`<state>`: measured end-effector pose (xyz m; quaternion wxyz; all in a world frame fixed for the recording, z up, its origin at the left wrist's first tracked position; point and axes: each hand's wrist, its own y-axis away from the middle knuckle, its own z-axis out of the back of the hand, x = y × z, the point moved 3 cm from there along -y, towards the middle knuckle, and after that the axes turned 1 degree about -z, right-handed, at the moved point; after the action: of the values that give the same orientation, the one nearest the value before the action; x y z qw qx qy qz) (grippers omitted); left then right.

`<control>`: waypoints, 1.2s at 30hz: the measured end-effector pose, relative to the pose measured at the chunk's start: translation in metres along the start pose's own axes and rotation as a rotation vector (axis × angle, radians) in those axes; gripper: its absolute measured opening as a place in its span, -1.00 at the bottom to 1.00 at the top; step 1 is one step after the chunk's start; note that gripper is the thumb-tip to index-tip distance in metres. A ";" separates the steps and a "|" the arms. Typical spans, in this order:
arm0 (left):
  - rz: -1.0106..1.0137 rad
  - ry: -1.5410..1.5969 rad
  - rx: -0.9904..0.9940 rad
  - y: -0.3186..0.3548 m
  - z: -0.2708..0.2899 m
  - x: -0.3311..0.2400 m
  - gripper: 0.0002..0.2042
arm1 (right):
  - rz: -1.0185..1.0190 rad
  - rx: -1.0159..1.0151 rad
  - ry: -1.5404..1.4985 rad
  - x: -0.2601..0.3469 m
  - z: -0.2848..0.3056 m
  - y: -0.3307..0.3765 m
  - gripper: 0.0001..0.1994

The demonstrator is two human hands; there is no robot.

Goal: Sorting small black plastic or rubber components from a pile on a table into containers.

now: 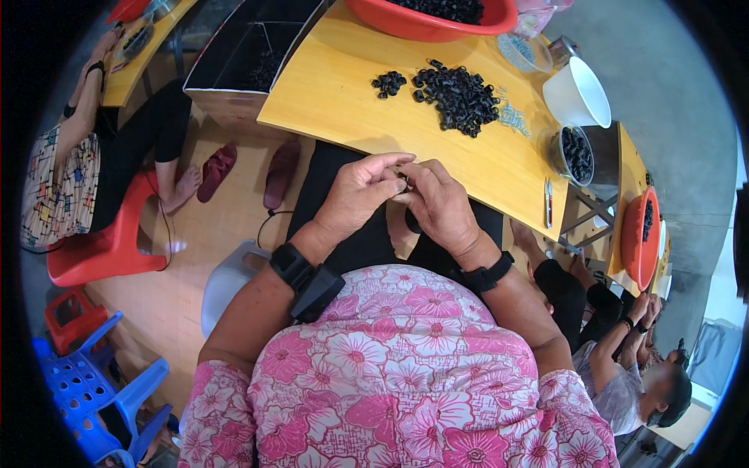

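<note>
My left hand (360,193) and my right hand (443,204) meet in front of the table's near edge. Pinched between their fingertips is a small black part (402,182), mostly covered by the fingers. On the yellow table (335,86) beyond lie a large heap of small black parts (460,97) and a smaller heap (388,83) to its left. Small silver pins (513,118) are scattered right of the large heap. A slim tool with red on its handle (548,207) rests near the right table edge.
A red basin (390,25) of black parts stands at the back, near a clear bowl (511,56) and white tub (581,97). A clear tub (560,168) holds black parts. A dark-lined box (226,97) adjoins the table's left. Co-workers sit left and right.
</note>
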<state>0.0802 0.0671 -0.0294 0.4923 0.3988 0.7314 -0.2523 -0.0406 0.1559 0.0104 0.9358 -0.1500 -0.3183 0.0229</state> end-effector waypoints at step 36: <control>-0.083 -0.290 -0.030 0.004 0.000 -0.003 -0.58 | -0.115 0.143 -0.115 -0.006 0.002 -0.003 -0.61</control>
<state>0.0845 0.0687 -0.0264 0.5878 0.3203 0.6721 -0.3164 -0.0463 0.1526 0.0094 0.9241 -0.0628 -0.3771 0.0006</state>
